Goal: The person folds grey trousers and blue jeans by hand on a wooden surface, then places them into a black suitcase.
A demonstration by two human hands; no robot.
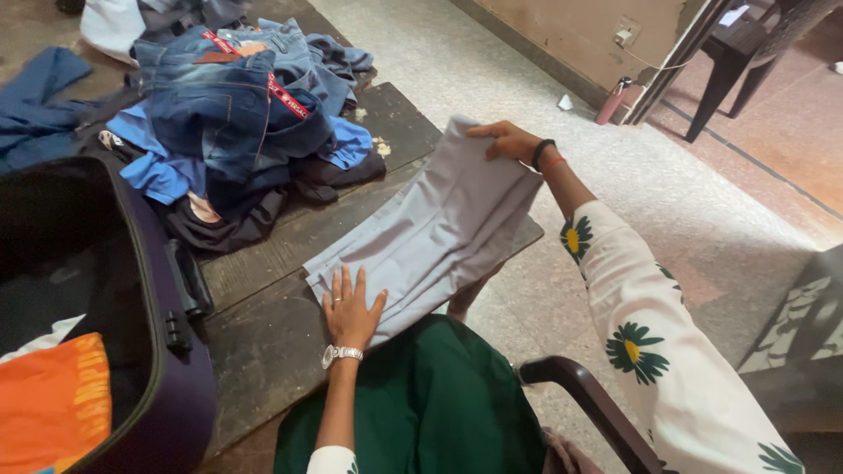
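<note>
A pale grey folded garment point(430, 228) lies across the edge of a dark wooden table point(272, 333). My left hand point(351, 309), with a silver watch on the wrist, presses flat on the near end of the garment, fingers spread. My right hand point(505, 140), wearing a black band and a red thread, grips the far end of the cloth at its top edge. My sleeves are white with dark green flowers. Green cloth covers my lap point(439, 404).
A heap of blue jeans and dark clothes point(237, 114) fills the back of the table. An open purple suitcase point(97, 298) with an orange item point(53, 404) sits at left. A chair arm point(580, 395) is at right; a pink bottle point(612, 101) stands by the wall.
</note>
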